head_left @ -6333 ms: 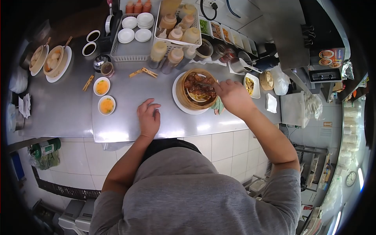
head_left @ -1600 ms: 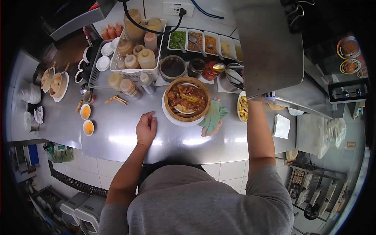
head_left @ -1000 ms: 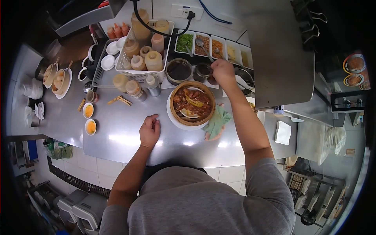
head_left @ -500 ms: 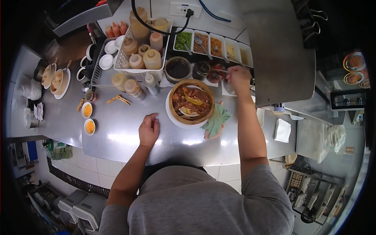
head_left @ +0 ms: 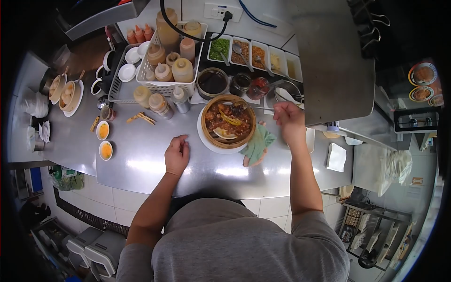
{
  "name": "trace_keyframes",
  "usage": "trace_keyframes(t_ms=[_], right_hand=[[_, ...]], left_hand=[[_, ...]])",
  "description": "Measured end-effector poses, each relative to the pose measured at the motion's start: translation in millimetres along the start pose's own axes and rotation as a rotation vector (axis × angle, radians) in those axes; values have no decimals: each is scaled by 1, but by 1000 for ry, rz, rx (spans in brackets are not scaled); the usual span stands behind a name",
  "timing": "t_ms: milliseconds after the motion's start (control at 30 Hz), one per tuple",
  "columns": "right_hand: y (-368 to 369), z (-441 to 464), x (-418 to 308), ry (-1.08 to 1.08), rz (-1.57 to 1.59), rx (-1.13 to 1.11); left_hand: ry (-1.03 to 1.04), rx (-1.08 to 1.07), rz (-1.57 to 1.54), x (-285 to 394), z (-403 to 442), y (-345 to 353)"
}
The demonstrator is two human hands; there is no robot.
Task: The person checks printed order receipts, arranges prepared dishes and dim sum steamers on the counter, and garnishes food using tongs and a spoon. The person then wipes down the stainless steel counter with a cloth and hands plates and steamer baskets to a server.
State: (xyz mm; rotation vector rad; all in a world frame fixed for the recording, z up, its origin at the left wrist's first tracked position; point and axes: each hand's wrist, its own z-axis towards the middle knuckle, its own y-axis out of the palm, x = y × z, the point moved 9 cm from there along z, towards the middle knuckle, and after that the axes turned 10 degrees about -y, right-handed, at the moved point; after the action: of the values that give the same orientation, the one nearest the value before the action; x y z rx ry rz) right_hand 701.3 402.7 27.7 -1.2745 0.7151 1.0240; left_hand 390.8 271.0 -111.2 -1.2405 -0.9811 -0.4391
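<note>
Over the bamboo steamer [head_left: 205, 134] my right hand [head_left: 289, 115] grips the thin handle of a metal utensil [head_left: 263, 108]. The utensil's dark head is above the far right part of the food; whether it is a spoon or a fork I cannot tell. The steamer holds pieces in reddish-brown sauce with a yellow strip [head_left: 228, 115] on top, and sits on a white plate [head_left: 203, 136]. My left hand [head_left: 177, 152] rests on the counter left of the plate, fingers loosely curled, with nothing visible in it. A green cloth [head_left: 257, 143] lies right of the plate.
Behind the steamer are a pot of dark liquid [head_left: 212, 82], a jar of red sauce [head_left: 258, 88] and topping trays [head_left: 219, 49]. A basket of squeeze bottles [head_left: 181, 70] stands at back left. Two small cups [head_left: 106, 150] sit left. A metal panel [head_left: 336, 70] overhangs the right.
My right hand has moved from beside the red sauce jar toward me, bringing the utensil's head over the steamer. My left hand stays in about the same place.
</note>
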Motion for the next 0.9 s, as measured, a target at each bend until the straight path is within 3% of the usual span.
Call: trace_keyframes(t_ms=[133, 333, 433, 500, 533, 600, 633, 733, 833, 867, 900], right_hand=[[-6, -23, -46, -334, -321, 63], [-7, -48, -98, -735, -538, 112], [-6, -34, -54, -327, -356, 112], [-5, -24, 12, 121, 48, 56], [1, -23, 41, 339, 252, 21], [5, -13, 60, 432, 424, 33], [10, -7, 67, 475, 511, 35], [6, 32, 47, 213, 423, 96], [4, 85, 72, -482, -448, 257], [12, 81, 33, -592, -555, 291], [29, 84, 18, -479, -615, 136]], left_hand=[[-8, -1, 4, 2, -1, 0], [-9, 2, 5, 3, -2, -1], [-53, -8, -39, -3, 1, 2], [-122, -30, -114, -15, 8, 9], [-260, -145, -294, -27, 11, 23], [-525, -374, -657, -33, 12, 52], [-622, -441, -697, -27, 13, 62], [-692, -409, -659, -18, 17, 80], [-590, -264, -559, -23, 22, 85], [-607, -263, -556, -22, 20, 84], [-627, -261, -554, -21, 18, 83]])
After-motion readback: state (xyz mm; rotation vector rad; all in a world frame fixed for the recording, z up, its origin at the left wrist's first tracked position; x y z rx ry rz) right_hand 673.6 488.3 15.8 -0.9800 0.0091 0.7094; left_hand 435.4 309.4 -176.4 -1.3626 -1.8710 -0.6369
